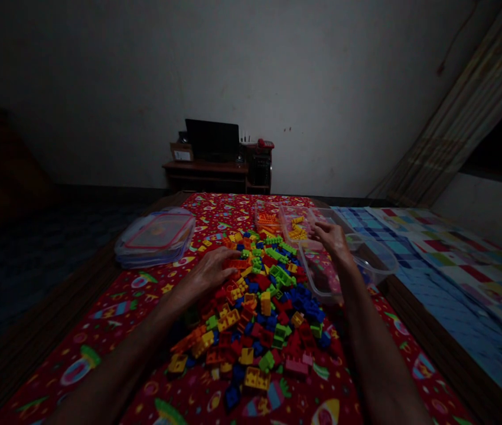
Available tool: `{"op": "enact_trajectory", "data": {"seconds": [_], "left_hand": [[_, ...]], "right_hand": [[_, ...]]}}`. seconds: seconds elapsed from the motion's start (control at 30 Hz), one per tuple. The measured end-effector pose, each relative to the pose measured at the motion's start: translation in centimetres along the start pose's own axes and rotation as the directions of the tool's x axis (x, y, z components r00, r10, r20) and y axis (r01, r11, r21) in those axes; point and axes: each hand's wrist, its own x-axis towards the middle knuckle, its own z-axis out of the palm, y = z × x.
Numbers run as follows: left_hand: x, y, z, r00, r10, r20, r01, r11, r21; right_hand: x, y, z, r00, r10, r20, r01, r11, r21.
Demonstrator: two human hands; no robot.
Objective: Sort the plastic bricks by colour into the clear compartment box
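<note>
A large heap of toy building bricks (265, 303) in yellow, red, blue, green and orange lies in front of me. My left hand (216, 265) rests at the heap's left side, thumb and fingers apart, beside an orange brick (238, 264). My right hand (331, 237) is raised over the clear plastic boxes on the right, fingers partly bent and slightly apart, with nothing visible in them. Just left of its fingertips, yellow bricks (297, 230) lie in one clear box. Orange bricks (269, 221) are in the box beside it.
A near clear box (310, 277) and a rounder one (386, 257) stand at the right. Stacked lids (156, 236) lie on the left of the red patterned cloth (113, 310). Beyond are a desk (207, 167) with a monitor (213, 139) and, right, a checked bedspread (463, 265).
</note>
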Motion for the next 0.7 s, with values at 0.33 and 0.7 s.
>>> {"op": "enact_trajectory", "data": {"seconds": [0.33,0.7], "left_hand": [[-0.1,0.2,-0.2,1.0,0.029,-0.007,-0.029,0.999,0.013],[-0.3,0.9,0.7,0.98,0.195,0.041,-0.192,0.98,-0.056]], "right_hand": [[-5.2,-5.6,5.8,0.902,-0.228,0.367,0.343,0.895,-0.286],[-7.1,-4.5,6.8,0.835,-0.187,0.517,0.49,0.681,-0.544]]}}
